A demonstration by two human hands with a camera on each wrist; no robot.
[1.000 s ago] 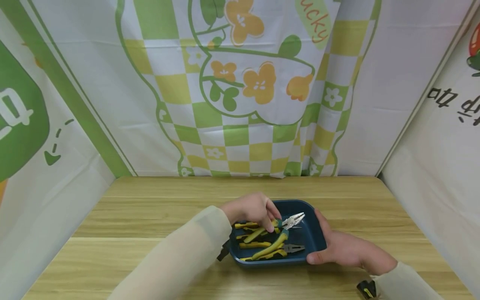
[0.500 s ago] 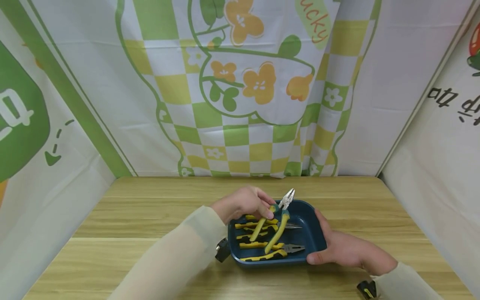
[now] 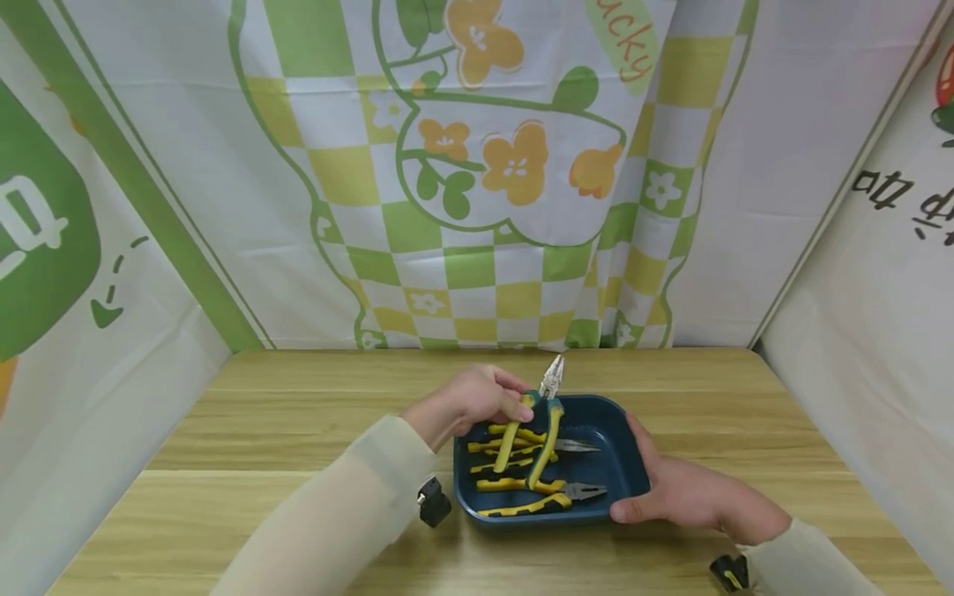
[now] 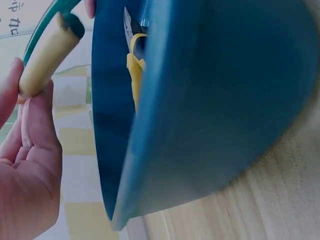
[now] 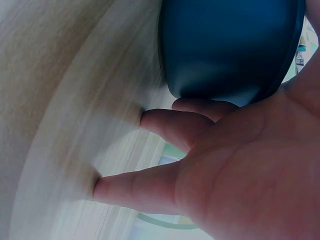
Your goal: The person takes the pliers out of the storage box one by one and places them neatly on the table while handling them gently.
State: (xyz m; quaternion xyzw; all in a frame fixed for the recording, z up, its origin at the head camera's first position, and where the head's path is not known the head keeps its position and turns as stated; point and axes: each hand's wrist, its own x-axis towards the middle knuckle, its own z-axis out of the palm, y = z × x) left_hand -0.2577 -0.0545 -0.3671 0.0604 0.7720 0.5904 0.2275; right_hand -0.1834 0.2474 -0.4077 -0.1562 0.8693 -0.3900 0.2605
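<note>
With its fingers pinching one handle, the left hand [image 3: 480, 399] holds green-and-yellow pliers [image 3: 554, 420] over a blue tray [image 3: 620, 451] of other pliers [image 3: 585, 492] on the desk [image 3: 298, 430], while the right hand [image 3: 681, 492] touches the tray's right end with fingers spread.

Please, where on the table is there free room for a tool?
The table is bare between the right hand and the far right corner, and between the left sleeve and the left edge. Crowded: the left part of the blue tray, where yellow-handled pliers lie below a pair in the left hand.
</note>
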